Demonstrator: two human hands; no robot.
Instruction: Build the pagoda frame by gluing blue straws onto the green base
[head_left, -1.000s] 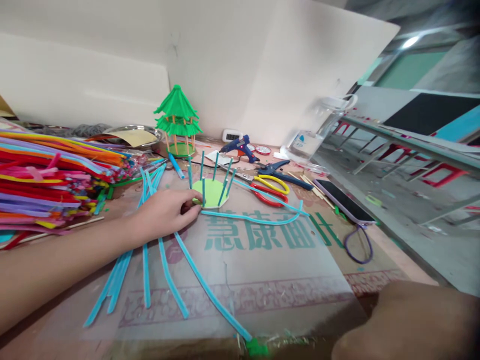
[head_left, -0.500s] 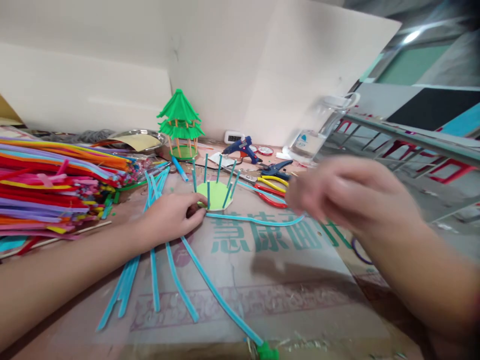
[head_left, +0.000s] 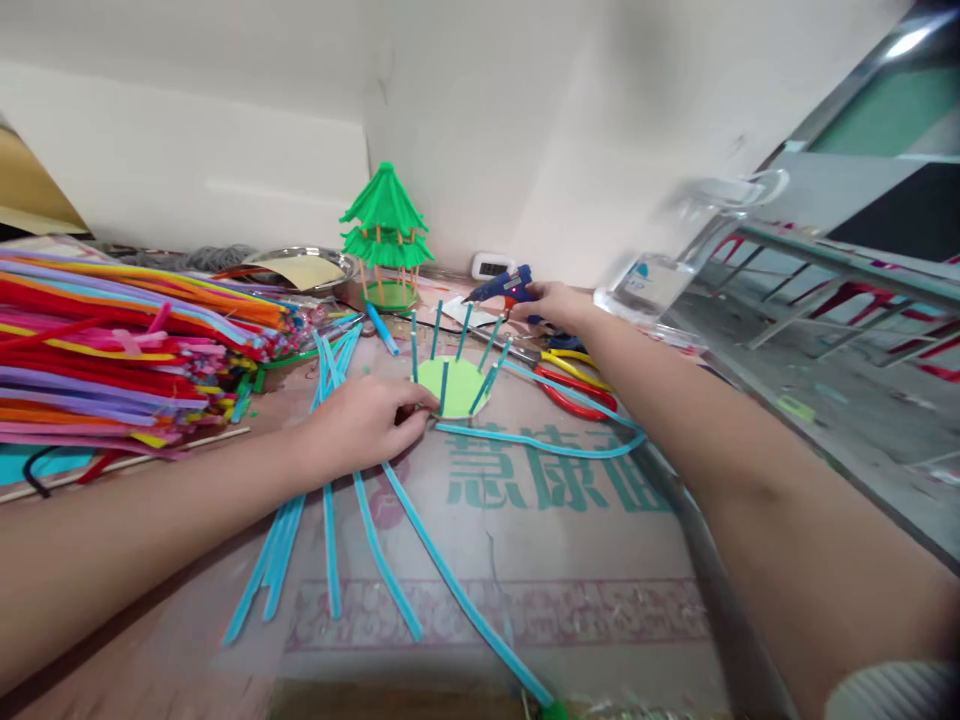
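Two hands are in view. My left hand [head_left: 367,425], at frame centre, pinches the edge of the green disc [head_left: 454,386], which lies flat on the cardboard [head_left: 540,560] with blue sticks [head_left: 439,330] standing upright on it. My right hand [head_left: 551,303], above centre, is closed on the glue gun [head_left: 504,288]. Scissors [head_left: 574,385] lie just right of the disc.
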